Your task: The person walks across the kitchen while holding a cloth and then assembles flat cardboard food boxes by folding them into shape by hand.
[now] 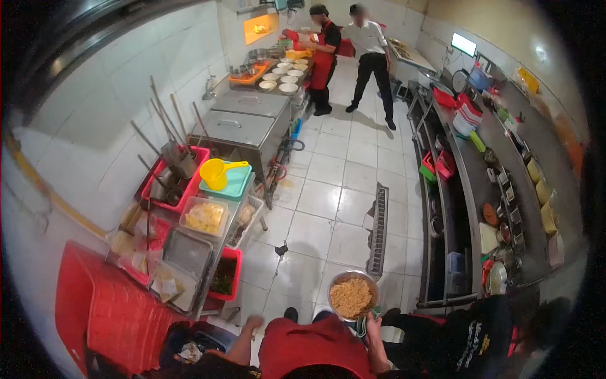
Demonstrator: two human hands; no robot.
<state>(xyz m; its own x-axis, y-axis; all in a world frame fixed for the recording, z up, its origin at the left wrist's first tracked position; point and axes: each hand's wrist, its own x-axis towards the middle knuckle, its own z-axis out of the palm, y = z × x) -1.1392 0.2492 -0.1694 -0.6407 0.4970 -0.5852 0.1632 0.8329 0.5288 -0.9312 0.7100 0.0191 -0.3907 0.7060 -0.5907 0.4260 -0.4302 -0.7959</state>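
A round metal bowl [376, 292] filled with orange-brown grainy food [351, 297], which looks like fried rice, is in front of my red apron. My right hand [374, 328] grips the bowl at its near right rim, with a green cloth [362, 325] between the fingers and the metal. My left hand [254, 322] hangs at my other side, its fingers curled in and nothing visible in them. It is nearest to the steel side table, close to a red bin [236, 260] of leafy greens under the tabletop.
A co-worker in black [467, 341] stands close on my right; two people are farther up the tiled aisle [322, 196]. Stacked red tubs [120, 316] stand at left. A yellow dipper [214, 175] sits on the left table. Along the right runs a long counter [480, 208]. A drain grate [379, 230] lies in the floor.
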